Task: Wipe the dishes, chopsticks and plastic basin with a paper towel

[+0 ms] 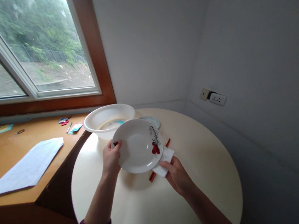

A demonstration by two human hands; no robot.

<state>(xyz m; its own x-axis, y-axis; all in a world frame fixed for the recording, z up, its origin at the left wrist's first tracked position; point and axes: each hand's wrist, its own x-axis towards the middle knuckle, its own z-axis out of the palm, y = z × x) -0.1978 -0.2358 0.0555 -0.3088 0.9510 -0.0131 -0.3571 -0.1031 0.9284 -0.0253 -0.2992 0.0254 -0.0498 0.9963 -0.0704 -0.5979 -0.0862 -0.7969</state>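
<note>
My left hand (112, 156) grips the left rim of a white plate (134, 149), thumb on top. Red roses and black scrolls decorate the plate, which is held tilted above the table. In my right hand (177, 173) is a folded white tissue (163, 163), pinched near the plate's lower right rim; part of it lies behind the plate. Beneath them, red chopsticks (152, 177) rest on the table, partly covered by the plate and tissue. Behind the plate stands a translucent white basin (97, 126) with something blue inside.
A round cream table (210, 162) carries these things. Beyond the plate lies a pale, clear-looking dish (154, 121), partly hidden. To the left, a wooden desk (50, 183) holds a large paper sheet (29, 167), a blue packet (75, 128) and small items. Walls and a window surround the back.
</note>
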